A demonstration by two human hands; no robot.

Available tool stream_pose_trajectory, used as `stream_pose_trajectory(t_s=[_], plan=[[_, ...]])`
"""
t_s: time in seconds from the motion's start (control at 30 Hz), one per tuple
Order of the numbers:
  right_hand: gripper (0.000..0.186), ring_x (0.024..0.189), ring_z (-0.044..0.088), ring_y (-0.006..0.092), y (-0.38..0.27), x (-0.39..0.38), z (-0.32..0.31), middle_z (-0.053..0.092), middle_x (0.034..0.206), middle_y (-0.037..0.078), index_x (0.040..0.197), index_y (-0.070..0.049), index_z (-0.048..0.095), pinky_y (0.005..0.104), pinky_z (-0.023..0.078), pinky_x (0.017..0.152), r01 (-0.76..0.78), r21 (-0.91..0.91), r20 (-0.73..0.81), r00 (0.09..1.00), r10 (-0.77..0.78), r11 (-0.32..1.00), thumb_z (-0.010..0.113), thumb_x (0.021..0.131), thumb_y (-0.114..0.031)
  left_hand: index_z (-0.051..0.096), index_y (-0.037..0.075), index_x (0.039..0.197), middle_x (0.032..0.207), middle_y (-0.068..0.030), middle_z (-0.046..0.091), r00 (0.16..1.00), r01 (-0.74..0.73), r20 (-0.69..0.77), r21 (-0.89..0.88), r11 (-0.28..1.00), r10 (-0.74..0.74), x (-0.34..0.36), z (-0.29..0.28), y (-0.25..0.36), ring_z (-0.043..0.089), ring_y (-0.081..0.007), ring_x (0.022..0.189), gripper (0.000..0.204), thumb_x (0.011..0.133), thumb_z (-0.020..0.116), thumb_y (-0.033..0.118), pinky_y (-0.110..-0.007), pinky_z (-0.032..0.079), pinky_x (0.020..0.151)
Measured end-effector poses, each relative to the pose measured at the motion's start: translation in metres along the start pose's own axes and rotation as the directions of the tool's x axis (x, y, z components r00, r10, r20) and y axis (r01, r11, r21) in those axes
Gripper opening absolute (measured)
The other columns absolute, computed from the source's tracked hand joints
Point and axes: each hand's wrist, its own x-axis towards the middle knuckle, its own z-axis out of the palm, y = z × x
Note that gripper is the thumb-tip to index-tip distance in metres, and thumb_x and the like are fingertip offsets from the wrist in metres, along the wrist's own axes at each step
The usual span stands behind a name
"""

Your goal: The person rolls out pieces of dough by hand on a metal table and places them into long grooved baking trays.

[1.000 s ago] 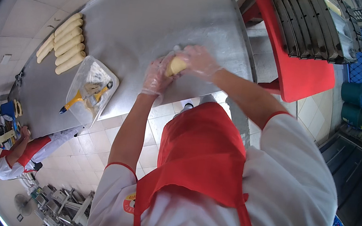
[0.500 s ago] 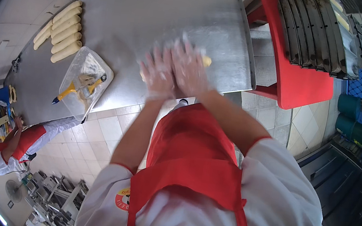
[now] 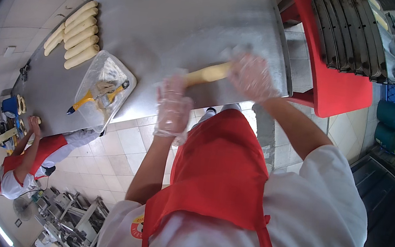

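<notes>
My left hand (image 3: 173,103), in a clear plastic glove, is at the near-left end of a long pale dough roll (image 3: 207,73) on the steel table (image 3: 191,14). My right hand (image 3: 252,76), also gloved, covers the roll's far-right end. Motion smears the fingers of both, so their grip is unclear. To their left a clear plastic tub (image 3: 129,81) holds white flour and yellow-handled brushes (image 3: 84,101). Several similar dough rolls (image 3: 82,35) lie side by side at the table's left.
A red chair (image 3: 339,94) at the right bears stacked dark metal pans (image 3: 346,33). A co-worker (image 3: 30,162) works at the table's left end beside a blue container (image 3: 9,105). Green drums (image 3: 388,137) stand at the far right. Machinery (image 3: 77,217) fills the lower left.
My hands cupped a short dough piece, then lay flat together over it. Now they have moved apart, and the longer roll shows between them.
</notes>
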Motion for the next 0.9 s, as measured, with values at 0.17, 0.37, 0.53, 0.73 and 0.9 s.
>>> stream_pose_trajectory(t_s=[0.17, 0.37, 0.53, 0.73, 0.9], plan=[[0.052, 0.140, 0.052, 0.0395, -0.106, 0.032, 0.046, 0.061, 0.142, 0.018, 0.144, -0.015, 0.060, 0.0588, 0.042, 0.112, 0.099, 0.059, 0.137, 0.985, -0.106, 0.993, 0.066, 0.096, -0.034, 0.038, -0.002, 0.163, 0.166, -0.0101, 0.043, 0.876, 0.169, 0.340, -0.880, -0.444, -0.341, -0.002, 0.005, -0.023, 0.036, -0.0215, 0.156, 0.066, 0.108, 0.056, 0.031, -0.033, 0.028, 0.127], [0.069, 0.161, 0.027, 0.0349, -0.050, 0.019, 0.073, 0.037, 0.171, 0.010, 0.159, -0.021, 0.049, 0.0626, 0.028, 0.124, 0.331, 0.208, -0.043, 0.943, -0.329, 0.920, 0.067, 0.098, -0.049, 0.040, 0.004, 0.162, 0.159, -0.0112, 0.049, 0.933, 0.217, 0.160, -0.965, 0.149, -0.323, -0.014, 0.029, -0.043, 0.051, -0.0259, 0.144, 0.068, 0.101, 0.070, 0.016, -0.037, 0.043, 0.119], [0.074, 0.148, 0.045, 0.0310, 0.028, 0.000, 0.000, 0.040, 0.169, 0.008, 0.163, -0.031, 0.042, 0.0577, 0.032, 0.119, 0.050, -0.313, -0.062, 0.995, -0.073, 0.948, 0.067, 0.097, -0.053, 0.042, 0.015, 0.160, 0.157, -0.0161, 0.052, 0.941, -0.310, -0.267, -0.438, 0.844, 0.207, 0.028, 0.034, -0.054, 0.051, -0.0336, 0.144, 0.082, 0.089, 0.081, 0.003, -0.044, 0.047, 0.116], [0.034, 0.118, 0.063, 0.0266, -0.039, -0.004, 0.034, 0.069, 0.125, 0.005, 0.125, -0.023, 0.074, 0.0507, 0.039, 0.105, 0.237, 0.218, -0.225, 0.956, -0.188, 0.947, 0.077, 0.092, -0.034, 0.067, 0.012, 0.140, 0.138, -0.0187, 0.064, 0.999, -0.033, -0.041, -0.680, 0.732, 0.007, 0.051, 0.026, -0.042, 0.065, -0.0386, 0.120, 0.059, 0.085, 0.087, 0.011, -0.043, 0.054, 0.103], [0.024, 0.111, 0.063, 0.0253, -0.070, 0.010, 0.043, 0.069, 0.111, 0.002, 0.111, -0.020, 0.078, 0.0465, 0.039, 0.101, 0.240, 0.285, -0.239, 0.955, -0.173, 0.928, 0.080, 0.089, -0.029, 0.069, 0.015, 0.138, 0.125, -0.0171, 0.068, 0.989, -0.062, -0.147, -0.566, 0.822, -0.026, 0.045, 0.020, -0.034, 0.068, -0.0378, 0.112, 0.057, 0.084, 0.088, 0.013, -0.043, 0.055, 0.097]])
